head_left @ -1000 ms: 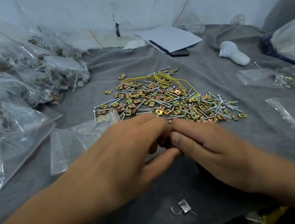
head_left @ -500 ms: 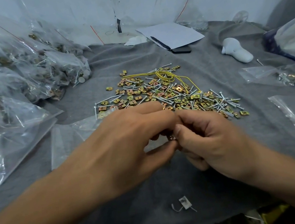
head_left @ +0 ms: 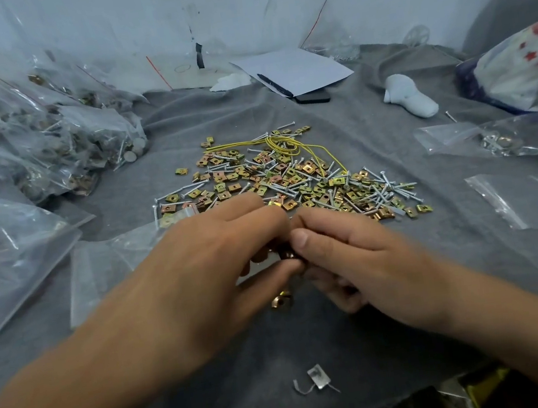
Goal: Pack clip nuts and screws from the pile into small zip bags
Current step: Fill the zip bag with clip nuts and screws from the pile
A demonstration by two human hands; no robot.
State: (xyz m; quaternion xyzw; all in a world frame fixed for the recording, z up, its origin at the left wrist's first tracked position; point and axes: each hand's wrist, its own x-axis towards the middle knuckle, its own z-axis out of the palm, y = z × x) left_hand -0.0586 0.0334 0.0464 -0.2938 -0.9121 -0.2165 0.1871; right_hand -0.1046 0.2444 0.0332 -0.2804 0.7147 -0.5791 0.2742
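Hands meeting at centre over grey cloth (head_left: pixel 314 342). Left hand (head_left: pixel 207 264) curled, thumb and fingers closed toward a small dark clip nut (head_left: pixel 287 254) pinched between both hands. Right hand (head_left: pixel 354 254) also curled, thumb pressing the same nut from the other side; anything else held is hidden. Loose brass nut (head_left: pixel 281 300) lying on cloth just below the fingers. Bent metal tag (head_left: pixel 318 377) nearest the viewer. Flat zip bag (head_left: pixel 104 272) partly under the left hand, mouth side hidden.

Beyond, pile (head_left: pixel 292 180) of brass clip nuts and silver screws, with yellow wire (head_left: pixel 286 142) looped over its far part. Packed bags (head_left: pixel 44 138) heaped at far left, more bags (head_left: pixel 500 140) at right, paper (head_left: pixel 297 68) by the wall.

Likely handling: nuts and screws light, stiff, small, prone to slipping; best pinched by flat faces, screws by the shaft. Bag thin, limp, slick; best held at the mouth edges.
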